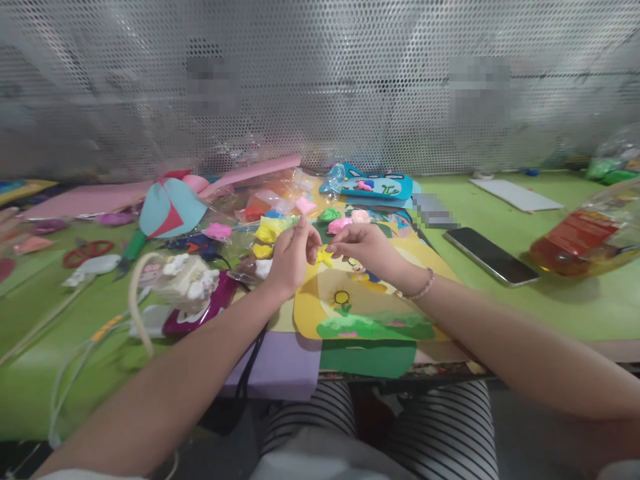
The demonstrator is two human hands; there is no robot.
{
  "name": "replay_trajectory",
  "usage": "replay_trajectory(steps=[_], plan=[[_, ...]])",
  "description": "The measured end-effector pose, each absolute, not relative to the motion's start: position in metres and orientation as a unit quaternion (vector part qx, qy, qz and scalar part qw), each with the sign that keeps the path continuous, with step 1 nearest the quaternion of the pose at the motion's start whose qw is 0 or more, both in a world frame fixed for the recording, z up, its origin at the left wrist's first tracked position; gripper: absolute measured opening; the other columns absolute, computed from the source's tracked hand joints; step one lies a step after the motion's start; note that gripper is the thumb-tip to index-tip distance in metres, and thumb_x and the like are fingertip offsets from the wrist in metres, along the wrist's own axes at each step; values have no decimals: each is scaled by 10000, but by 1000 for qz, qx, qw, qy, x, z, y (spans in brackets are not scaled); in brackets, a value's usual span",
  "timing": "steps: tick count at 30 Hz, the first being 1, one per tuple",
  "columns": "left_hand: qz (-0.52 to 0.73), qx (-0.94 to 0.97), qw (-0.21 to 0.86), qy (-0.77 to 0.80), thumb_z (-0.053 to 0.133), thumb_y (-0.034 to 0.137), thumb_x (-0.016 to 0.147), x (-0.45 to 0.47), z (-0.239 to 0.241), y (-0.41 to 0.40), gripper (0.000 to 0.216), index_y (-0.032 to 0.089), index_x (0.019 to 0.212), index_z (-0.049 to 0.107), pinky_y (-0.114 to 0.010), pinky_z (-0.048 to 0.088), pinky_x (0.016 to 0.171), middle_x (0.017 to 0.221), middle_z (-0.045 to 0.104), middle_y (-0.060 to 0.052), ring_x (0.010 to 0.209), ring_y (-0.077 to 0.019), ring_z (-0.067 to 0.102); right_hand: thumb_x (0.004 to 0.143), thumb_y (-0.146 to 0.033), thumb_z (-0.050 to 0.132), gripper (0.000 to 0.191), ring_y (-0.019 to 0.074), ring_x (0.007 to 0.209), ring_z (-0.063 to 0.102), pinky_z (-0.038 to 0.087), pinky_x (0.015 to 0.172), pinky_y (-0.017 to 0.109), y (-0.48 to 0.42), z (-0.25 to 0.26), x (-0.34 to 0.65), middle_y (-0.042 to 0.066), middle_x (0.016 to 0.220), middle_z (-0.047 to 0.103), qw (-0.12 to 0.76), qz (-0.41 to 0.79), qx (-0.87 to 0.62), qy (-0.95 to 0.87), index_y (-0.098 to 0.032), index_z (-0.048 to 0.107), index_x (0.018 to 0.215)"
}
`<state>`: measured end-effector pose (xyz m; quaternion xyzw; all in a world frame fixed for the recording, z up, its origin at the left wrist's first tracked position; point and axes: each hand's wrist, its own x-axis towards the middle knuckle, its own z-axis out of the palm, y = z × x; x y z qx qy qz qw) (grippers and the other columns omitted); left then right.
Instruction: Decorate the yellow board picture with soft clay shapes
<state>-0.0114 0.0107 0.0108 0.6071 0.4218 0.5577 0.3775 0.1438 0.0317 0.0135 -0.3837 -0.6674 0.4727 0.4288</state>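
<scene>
Table (565, 313), green, is backed by a perforated metal wall (320, 87). Yellow picture sheet (370, 307) is laid at the near edge, with purple paper (287, 367) and green paper (370, 360) partly covered by it. Bottle (585, 233) with red label is seen at far right; phone (490, 257) is placed between it and the sheet. Blue card (377, 187) is set beyond the sheet.

Both hands are held over the sheet's far left part. Right hand (367, 247): thumb and index closed, edge of the yellow piece (325, 257) pinched. Left hand (295, 253): fingers curled, thumb raised near index; whether anything is gripped cannot be told. Pink clay (339, 227), green clay (329, 215) and yellow clay (269, 230) are grouped just beyond the hands. Yellow piece, smallest, is located between the two hands' fingertips; height above sheet cannot be told.
</scene>
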Motion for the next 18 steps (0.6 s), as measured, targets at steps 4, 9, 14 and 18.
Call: replay_trajectory(steps=[4,9,14,18], plan=[[559,604,376,426,337,651,857,-12,11,11,561,193,582,508,-241,333,440,454,441,16,418,-87,424,534,-374,817,302,76,491,565,464,487,201,32,14,144,-18,538,631,422,483,-387,-662,-164,610,594],[556,612,372,423,326,652,860,-12,11,11,565,195,578,504,-242,335,439,457,442,14,421,-87,423,707,-484,689,356,88,492,605,502,502,214,31,14,146,31,575,669,394,501,-392,-664,-152,636,591],[534,613,387,435,322,661,852,-13,11,14,563,192,595,500,-244,340,445,476,446,13,430,-92,428,763,-539,616,424,79,460,597,496,474,199,32,13,146,27,553,662,392,520,-382,-656,-153,635,591],[460,640,425,446,374,620,854,-11,5,17,488,190,657,494,-249,364,478,545,485,10,470,-100,453,747,-505,655,385,63,468,591,487,482,175,31,13,146,3,545,651,379,526,-362,-670,-156,632,585]])
